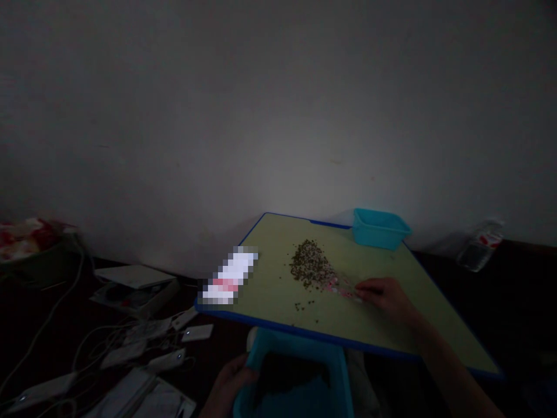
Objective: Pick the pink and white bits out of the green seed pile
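My right hand (pixel 385 297) is over the right half of the low table, its fingers pinched on the end of a thin see-through plastic piece with pink patches (pixel 342 287). The plastic's far end touches a pile of small brown and pale grains (pixel 310 264), and a few loose grains lie in front of the pile. At the table's near edge, my left hand (pixel 232 380) grips the left rim of a blue plastic bin (pixel 304 342). Dark material, too dim to make out, covers part of the bin's floor.
A second blue bin (pixel 380 229) stands at the table's back right corner. A bright, blurred-out phone-like slab (pixel 230 278) lies at the table's left edge. Cables and white power banks (pixel 167 360) clutter the floor at left. A clear bottle (pixel 481 247) leans by the wall.
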